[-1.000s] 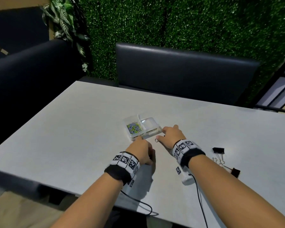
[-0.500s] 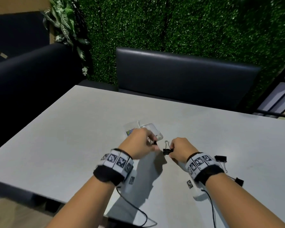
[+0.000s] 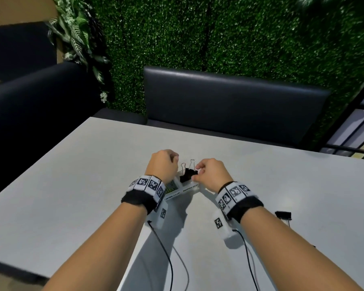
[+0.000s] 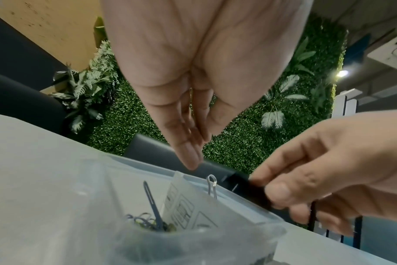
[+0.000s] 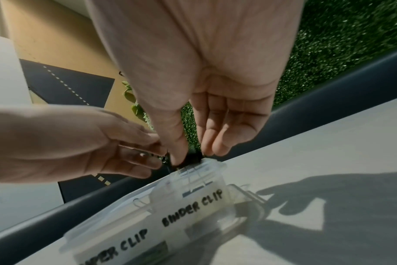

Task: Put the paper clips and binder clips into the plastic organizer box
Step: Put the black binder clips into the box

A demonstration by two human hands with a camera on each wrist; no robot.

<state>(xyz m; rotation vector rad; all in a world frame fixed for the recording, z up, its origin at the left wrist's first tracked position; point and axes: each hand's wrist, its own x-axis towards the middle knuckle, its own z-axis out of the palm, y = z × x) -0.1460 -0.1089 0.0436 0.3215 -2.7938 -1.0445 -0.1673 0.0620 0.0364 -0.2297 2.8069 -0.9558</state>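
Note:
The clear plastic organizer box (image 3: 184,190) stands mid-table, its front labelled "paper clip" and "binder clip" (image 5: 193,206). Coloured paper clips (image 4: 147,222) lie in its left compartment. My right hand (image 3: 198,171) pinches a black binder clip (image 3: 187,175) between thumb and fingers at the rim of the binder clip compartment (image 5: 193,158). Just left of it, a second, smaller clip's wire handle (image 3: 183,165) sticks up from the box. My left hand (image 3: 174,161) hovers over the box's left side, fingers relaxed and pointing down (image 4: 188,154), with nothing between them.
One more black binder clip (image 3: 283,215) lies on the grey table (image 3: 72,185) to the right, beside my right forearm. Dark padded benches (image 3: 229,101) line the far and left table edges before a green hedge wall. Thin cables trail from both wristbands.
Both hands rose from the table in front of the box to above it. The right hand carried its binder clip to the box. The left hand let go of the small clip.

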